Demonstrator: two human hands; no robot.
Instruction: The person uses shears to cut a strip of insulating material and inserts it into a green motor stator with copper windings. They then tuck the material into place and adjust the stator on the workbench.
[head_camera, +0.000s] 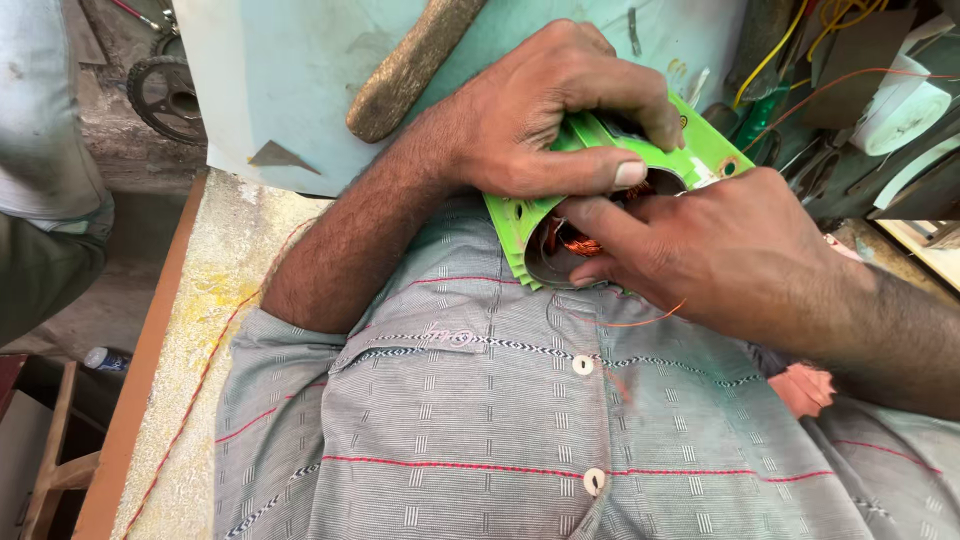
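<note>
Gripping the green motor housing (560, 215) with our left hand (540, 110), we see copper winding (578, 243) already seated inside. Our right hand (720, 250) pinches into the opening; a loose copper strand (645, 320) remains untucked.

Inspector A: Colour of the motor housing (520, 215)?

Inspector B: Bright green, with copper-orange winding wire (580, 245) in its bore. The bore's inner ring reads dull grey metal.

Inspector A: The shirt (520, 430)?

Inspector B: Grey weave with a small pale dash pattern, thin red stitched lines running across, and a black-and-white zigzag braid over the chest. 2 white buttons (583, 365) show on the placket.

Inspector A: Surroundings?

Inspector B: Pale blue sheet (290, 70) at the top, a tan wooden handle (410, 65) lying on it. Speckled cream bench top (215, 300) with an orange-brown edge. White tape roll (900, 110) at upper right, yellow and orange wires (790, 40) near it. Black sprocket (165, 95) at upper left.
</note>
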